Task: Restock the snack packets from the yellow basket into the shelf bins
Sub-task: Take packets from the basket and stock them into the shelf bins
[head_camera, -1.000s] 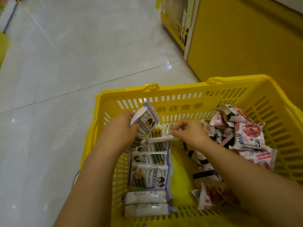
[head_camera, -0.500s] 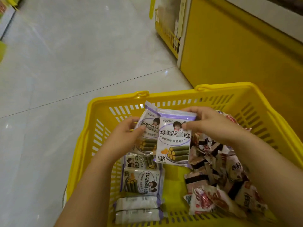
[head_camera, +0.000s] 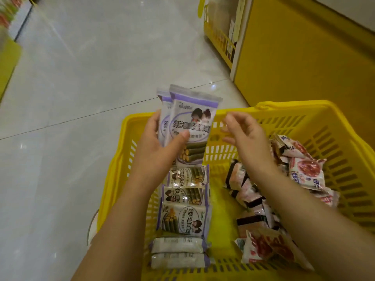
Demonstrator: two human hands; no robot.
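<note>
Two purple-and-white snack packets [head_camera: 192,118] are pinched upright in the left grip [head_camera: 160,147], thumb pressed on the front one, fingers wrapped round the far edge. The right grip [head_camera: 245,134] is held loose and spread just right of them, not touching. Under the left grip a row of the same packets [head_camera: 184,199] is laid flat in the yellow basket [head_camera: 294,105], and red-and-white packets [head_camera: 306,173] are piled below the right grip

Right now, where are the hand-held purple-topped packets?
Head view: the left hand grips the purple-topped packets upright, centre-left, above the yellow basket's far rim, just left of the empty right hand.
</note>
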